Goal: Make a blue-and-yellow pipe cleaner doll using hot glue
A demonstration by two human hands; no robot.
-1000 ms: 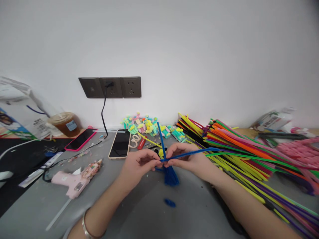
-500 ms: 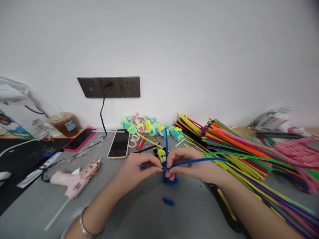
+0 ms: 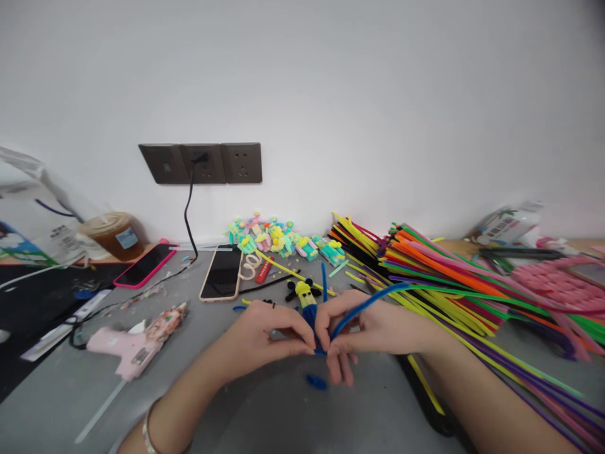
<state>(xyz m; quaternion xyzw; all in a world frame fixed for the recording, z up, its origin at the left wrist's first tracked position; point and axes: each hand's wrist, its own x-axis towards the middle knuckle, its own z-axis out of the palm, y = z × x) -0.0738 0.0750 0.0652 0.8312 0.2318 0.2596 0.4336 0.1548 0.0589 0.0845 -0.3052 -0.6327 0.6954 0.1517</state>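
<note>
Both hands meet at the middle of the grey table (image 3: 265,416). My left hand (image 3: 267,334) and my right hand (image 3: 362,331) pinch a blue pipe cleaner piece (image 3: 363,304) between fingers and thumbs. One blue end curves up to the right, another (image 3: 324,282) stands upright between the hands. A small blue scrap (image 3: 316,381) lies just below the fingers. A little yellow and black pipe-cleaner figure (image 3: 302,291) lies behind the hands.
A big pile of coloured pipe cleaners (image 3: 463,284) fills the right side. A pink glue gun (image 3: 127,343) lies at left, two phones (image 3: 222,272) (image 3: 144,266) behind it. Small craft figures (image 3: 278,238) sit by the wall under the sockets (image 3: 201,163). A drink cup (image 3: 113,234) stands far left.
Both hands have dropped lower toward the table with the blue piece. The long blue end has bent from nearly level to a curve, and the blue tassel is now hidden by the fingers.
</note>
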